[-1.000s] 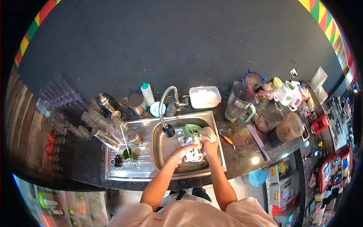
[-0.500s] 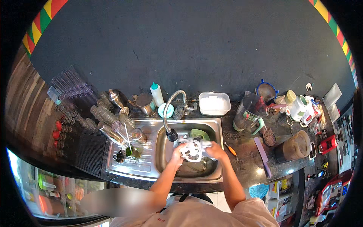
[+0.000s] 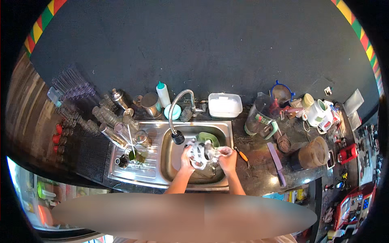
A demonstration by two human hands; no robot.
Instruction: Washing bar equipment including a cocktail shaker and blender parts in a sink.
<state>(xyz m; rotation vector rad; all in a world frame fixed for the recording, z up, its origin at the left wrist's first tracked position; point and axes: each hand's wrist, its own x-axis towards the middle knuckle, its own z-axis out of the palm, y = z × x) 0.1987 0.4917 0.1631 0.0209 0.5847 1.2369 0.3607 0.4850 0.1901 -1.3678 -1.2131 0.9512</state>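
Dark countertop surrounded a steel sink (image 3: 168,168); over its basin, for drainage, a clear glass item (image 3: 201,154) was gripped between the left hand (image 3: 187,157) at nine o'clock and the right hand (image 3: 227,160) at three o'clock.

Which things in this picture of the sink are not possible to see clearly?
- Head view: the foamy thing between the left hand and right hand is too small and suds-covered to identify.
- The green bowl is partly hidden behind it.
- The sink bottom is covered by the hands.
- The person's body is blurred.
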